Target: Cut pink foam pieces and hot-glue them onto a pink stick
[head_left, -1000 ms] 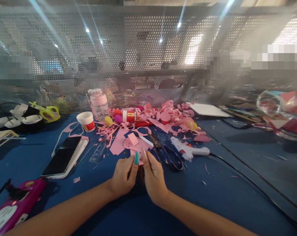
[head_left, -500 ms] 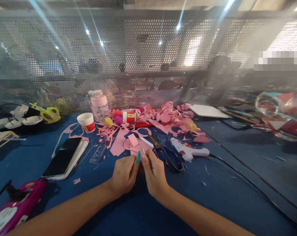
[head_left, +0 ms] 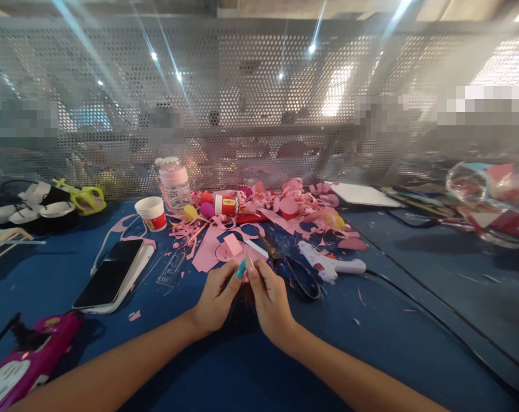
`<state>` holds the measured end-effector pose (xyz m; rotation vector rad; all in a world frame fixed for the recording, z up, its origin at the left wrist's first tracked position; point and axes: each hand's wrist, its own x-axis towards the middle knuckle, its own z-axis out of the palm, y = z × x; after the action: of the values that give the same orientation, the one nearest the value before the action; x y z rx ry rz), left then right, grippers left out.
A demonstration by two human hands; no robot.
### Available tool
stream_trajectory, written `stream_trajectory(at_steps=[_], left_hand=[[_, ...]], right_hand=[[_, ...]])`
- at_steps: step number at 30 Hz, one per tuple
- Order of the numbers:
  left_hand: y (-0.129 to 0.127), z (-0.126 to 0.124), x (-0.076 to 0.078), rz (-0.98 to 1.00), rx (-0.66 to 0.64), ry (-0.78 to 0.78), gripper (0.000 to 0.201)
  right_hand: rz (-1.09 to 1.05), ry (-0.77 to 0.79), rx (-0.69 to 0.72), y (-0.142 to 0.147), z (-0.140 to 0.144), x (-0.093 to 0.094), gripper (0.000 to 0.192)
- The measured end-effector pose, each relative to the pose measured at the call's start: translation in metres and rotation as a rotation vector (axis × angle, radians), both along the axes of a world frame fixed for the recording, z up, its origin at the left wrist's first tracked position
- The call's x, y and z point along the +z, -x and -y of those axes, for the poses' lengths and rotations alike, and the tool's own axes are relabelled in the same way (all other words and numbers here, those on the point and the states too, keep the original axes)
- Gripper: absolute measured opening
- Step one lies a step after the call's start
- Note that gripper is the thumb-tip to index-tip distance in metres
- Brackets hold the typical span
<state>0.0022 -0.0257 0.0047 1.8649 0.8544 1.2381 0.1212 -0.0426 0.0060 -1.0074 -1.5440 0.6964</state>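
Both hands have edged slightly up the table since the earlier frames, thumbs meeting as before. From the head camera, the left hand (head_left: 216, 300) and right hand (head_left: 270, 303) pinch together over a small pink piece (head_left: 247, 266); what exactly sits between the fingertips is probably pink paper, though it is mostly hidden. It lies just before the pink scraps (head_left: 216, 246) on the blue table (head_left: 371, 343). Scissors (head_left: 291, 269) lie just right of the hands, a glue gun (head_left: 328, 263) beyond. Farther back, a white cup (head_left: 151, 213) stands open, its contents unseen, beside a clear jar (head_left: 173, 183) with a pink fill. A phone (head_left: 109, 277) rests at left.
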Motion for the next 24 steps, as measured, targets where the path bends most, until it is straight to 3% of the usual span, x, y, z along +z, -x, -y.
stream_trajectory(at_steps=[18, 24], left_hand=[[-0.0033, 0.0067, 0.0026, -0.045, 0.076, 0.012, 0.026], [-0.0031, 0.0079, 0.0024, -0.057, 0.079, 0.011, 0.026]], right_hand=[[-0.145, 0.111, 0.004, 0.0063, 0.0053, 0.0, 0.028], [-0.082, 0.052, -0.015, 0.0056, 0.0073, 0.0015, 0.027]])
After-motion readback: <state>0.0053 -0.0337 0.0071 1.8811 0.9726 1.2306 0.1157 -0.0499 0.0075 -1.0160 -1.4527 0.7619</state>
